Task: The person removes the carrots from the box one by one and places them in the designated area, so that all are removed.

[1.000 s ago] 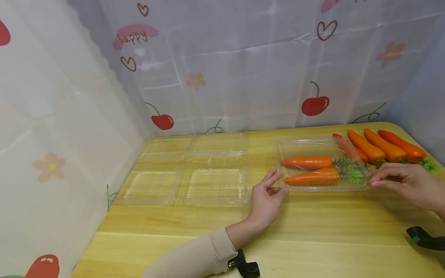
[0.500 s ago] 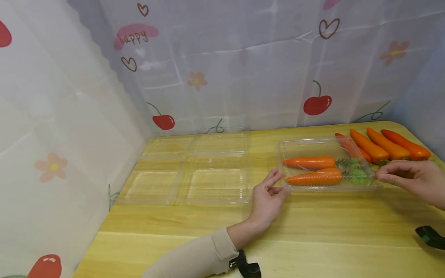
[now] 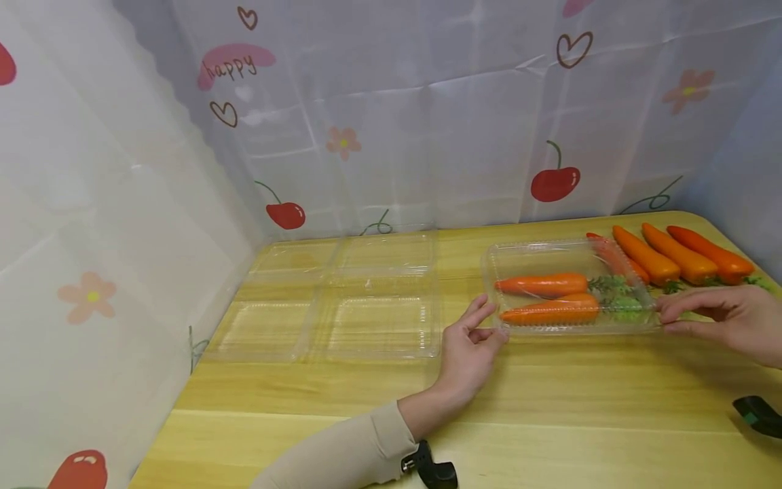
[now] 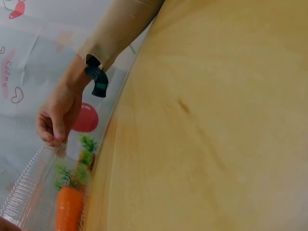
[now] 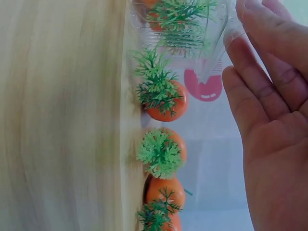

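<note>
A clear plastic clamshell box [image 3: 537, 255] sits on the table at centre right, its lid down over two orange carrots [image 3: 552, 309] with green tops. My left hand [image 3: 469, 353] holds the box's front left corner between thumb and fingers; only a bit of it [image 4: 8, 225] shows in the left wrist view. At the front right corner, my right hand [image 3: 723, 319] pinches the rim between thumb and forefinger. From the right wrist, that hand's [image 5: 274, 91] palm and fingers show beside the box's transparent corner [image 5: 216, 41].
Several loose carrots [image 3: 681, 251] lie side by side behind and right of the box, one partly seen through it. To the left stand clear plastic boxes [image 3: 379, 326] with lids raised. A printed curtain [image 3: 427, 136] borders the wooden table [image 3: 391, 380].
My right hand has shifted slightly to the right along the box's right corner, and its fingers have come lower at the rim. My left hand stays at the left corner.
</note>
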`<state>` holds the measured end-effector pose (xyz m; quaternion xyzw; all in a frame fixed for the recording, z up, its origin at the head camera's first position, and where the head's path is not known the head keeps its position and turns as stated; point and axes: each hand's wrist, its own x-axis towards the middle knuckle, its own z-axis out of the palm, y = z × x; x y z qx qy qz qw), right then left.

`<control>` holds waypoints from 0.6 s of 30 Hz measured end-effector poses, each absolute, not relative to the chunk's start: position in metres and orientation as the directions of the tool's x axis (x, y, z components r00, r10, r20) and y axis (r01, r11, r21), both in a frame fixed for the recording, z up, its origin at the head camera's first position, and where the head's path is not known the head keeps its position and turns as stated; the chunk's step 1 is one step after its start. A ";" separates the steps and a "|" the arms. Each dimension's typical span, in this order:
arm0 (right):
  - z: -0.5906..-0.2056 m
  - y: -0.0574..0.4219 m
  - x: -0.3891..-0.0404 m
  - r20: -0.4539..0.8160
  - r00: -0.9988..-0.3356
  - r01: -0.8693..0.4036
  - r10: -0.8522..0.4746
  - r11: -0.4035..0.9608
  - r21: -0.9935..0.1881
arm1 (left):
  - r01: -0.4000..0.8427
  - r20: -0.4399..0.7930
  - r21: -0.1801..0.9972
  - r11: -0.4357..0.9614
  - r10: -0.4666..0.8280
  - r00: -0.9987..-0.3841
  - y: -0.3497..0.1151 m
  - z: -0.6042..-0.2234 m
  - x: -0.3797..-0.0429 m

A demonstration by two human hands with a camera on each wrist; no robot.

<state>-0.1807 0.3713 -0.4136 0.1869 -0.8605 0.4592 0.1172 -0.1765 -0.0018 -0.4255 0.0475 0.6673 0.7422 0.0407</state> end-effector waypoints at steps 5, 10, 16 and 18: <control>-0.411 0.369 -0.180 0.418 -0.884 -0.466 -0.210 0.475 -0.747 | -0.009 0.005 0.994 -0.111 0.127 -0.992 -0.002 -0.426 -0.176; -0.405 0.366 -0.177 0.421 -0.894 -0.440 -0.155 0.486 -0.755 | -0.030 -0.017 0.993 -0.110 0.122 -0.992 -0.001 -0.425 -0.175; -0.394 0.367 -0.181 0.427 -0.890 -0.446 -0.159 0.494 -0.746 | -0.052 -0.041 0.994 -0.091 0.114 -0.993 -0.002 -0.424 -0.175; -0.389 0.368 -0.182 0.429 -0.886 -0.456 -0.174 0.491 -0.742 | -0.058 -0.048 0.994 -0.094 0.110 -0.993 -0.001 -0.424 -0.175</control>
